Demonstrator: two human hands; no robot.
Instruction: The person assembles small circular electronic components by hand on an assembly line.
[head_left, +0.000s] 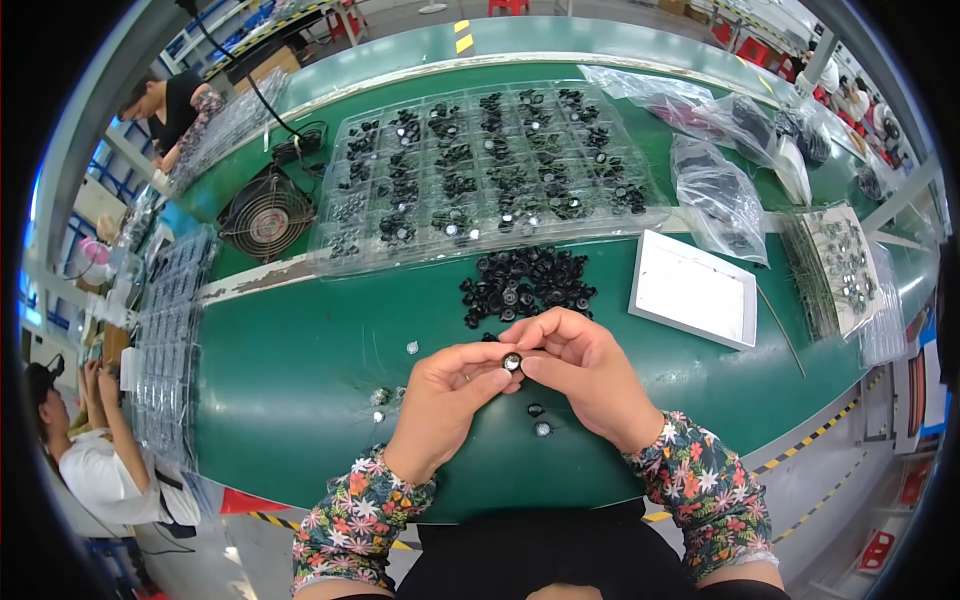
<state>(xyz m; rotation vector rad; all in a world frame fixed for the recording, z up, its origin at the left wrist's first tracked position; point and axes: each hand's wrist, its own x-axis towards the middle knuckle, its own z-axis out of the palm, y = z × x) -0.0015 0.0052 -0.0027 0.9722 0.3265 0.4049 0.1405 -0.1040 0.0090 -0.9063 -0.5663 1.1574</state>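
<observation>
Between both my hands, over the green tabletop, is a small round black part with a shiny clear centre (512, 362). My left hand (440, 398) pinches it between thumb and fingers from the left. From the right, my right hand (592, 375) closes thumb and fingertips at its edge. Just beyond my fingers lies a heap of similar black round parts (525, 282). Small silvery round pieces with thin wires (379, 397) rest beside my left wrist. Near my right wrist are one black part (536, 410) and a silvery piece (543, 429).
A clear compartment tray (400, 258) full of black parts spans the back. A fan (266, 215) stands left of it. On the right are a white shallow box (695, 292), a thin rod (782, 332), plastic bags (715, 195) and a stacked board (845, 262). People work at the left.
</observation>
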